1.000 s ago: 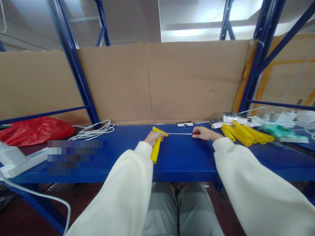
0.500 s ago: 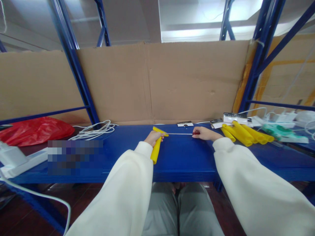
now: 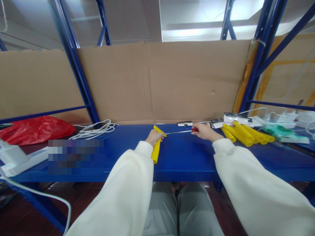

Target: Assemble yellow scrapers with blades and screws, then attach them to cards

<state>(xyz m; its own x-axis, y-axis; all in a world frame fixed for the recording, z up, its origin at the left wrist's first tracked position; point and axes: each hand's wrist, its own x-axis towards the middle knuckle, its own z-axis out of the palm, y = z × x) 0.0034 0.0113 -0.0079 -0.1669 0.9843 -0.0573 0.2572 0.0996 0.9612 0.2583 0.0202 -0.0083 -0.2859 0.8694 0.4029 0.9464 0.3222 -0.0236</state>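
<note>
My left hand (image 3: 153,137) is closed around a yellow tool (image 3: 155,155) with a thick round handle and a slanting bar across its top, just above the blue tabletop. My right hand (image 3: 204,131) grips the red handle of a screwdriver (image 3: 179,132). Its long metal shaft runs left to the yellow tool's head, beside my left fingertips. The shaft rises slightly toward my right hand. Whether its tip sits in a screw is too small to tell.
Several yellow handles (image 3: 242,133) lie in a pile at the right, near black-and-white packets (image 3: 237,117). A small packet (image 3: 185,124) lies at the back by the cardboard wall (image 3: 197,82). Coiled white cable (image 3: 97,131), a red bag (image 3: 36,129) and a power strip (image 3: 27,162) occupy the left.
My right hand has risen a little, and its grip on the screwdriver handle has shifted. The shaft, level before, now slopes up to the right. My left hand has barely moved.
</note>
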